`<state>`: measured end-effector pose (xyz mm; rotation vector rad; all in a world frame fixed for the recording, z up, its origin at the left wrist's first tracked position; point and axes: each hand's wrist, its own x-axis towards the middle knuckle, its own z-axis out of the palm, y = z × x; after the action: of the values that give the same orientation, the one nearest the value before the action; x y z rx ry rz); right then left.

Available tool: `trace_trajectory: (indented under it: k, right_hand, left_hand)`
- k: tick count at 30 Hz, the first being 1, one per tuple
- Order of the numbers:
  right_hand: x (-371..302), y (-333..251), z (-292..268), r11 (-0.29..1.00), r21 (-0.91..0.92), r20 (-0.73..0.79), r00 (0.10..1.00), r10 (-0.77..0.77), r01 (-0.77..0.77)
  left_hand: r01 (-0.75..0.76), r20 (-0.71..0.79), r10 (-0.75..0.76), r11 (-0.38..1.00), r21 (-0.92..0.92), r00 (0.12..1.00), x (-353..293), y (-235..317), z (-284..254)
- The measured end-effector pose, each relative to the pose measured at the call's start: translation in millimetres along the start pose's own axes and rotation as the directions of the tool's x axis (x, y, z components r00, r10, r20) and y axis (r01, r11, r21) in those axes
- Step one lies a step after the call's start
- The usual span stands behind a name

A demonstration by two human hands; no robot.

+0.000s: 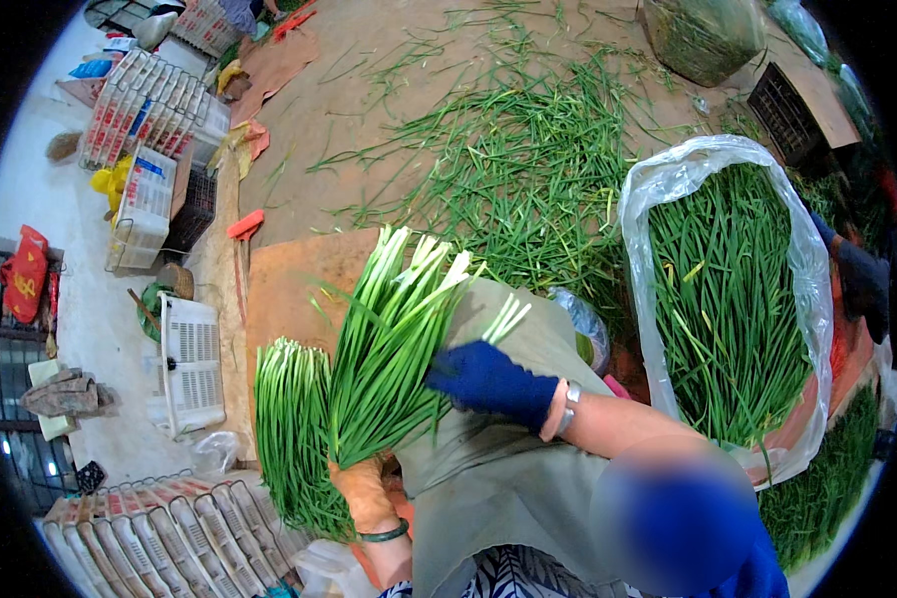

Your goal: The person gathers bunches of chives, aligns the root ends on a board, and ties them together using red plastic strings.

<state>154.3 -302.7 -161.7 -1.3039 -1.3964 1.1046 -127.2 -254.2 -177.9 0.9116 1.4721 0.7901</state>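
Note:
A thick bunch of garlic chives lies slanted over my lap, white stem ends pointing up and away. My left hand, in an orange glove, is closed around its lower leafy end. My right hand, in a dark blue glove, is curled against the bunch's right side, its fingers closed on some chives. A few white stem ends stick out just beyond it; whether they sit in its grip is hard to tell. Left of the bunch lies a second, neatly aligned pile of chives. A grey-green apron covers my lap.
Loose chives are strewn over the brown floor ahead. On the right stands a clear plastic bag full of chives. White crates line the left side, with stacked crates at lower left. An orange-red handled tool lies beyond the board.

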Motion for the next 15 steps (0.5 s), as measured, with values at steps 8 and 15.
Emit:
trace_trajectory:
  k: [8, 15]
  right_hand:
    - [-42.7, -79.7, -35.1, 0.721, 0.692, 0.369, 0.871, -0.324, -0.025]
    - [-11.9, -92.7, -57.2, 0.521, 0.842, -0.108, 0.989, -0.096, 0.143]
  left_hand:
    - [-0.112, 0.036, 0.131, 0.937, -0.329, 0.991, 10.7, -22.1, -11.7]
    - [-0.494, 0.085, 0.51, 0.758, 0.426, 0.856, 3.3, -2.7, 2.2]
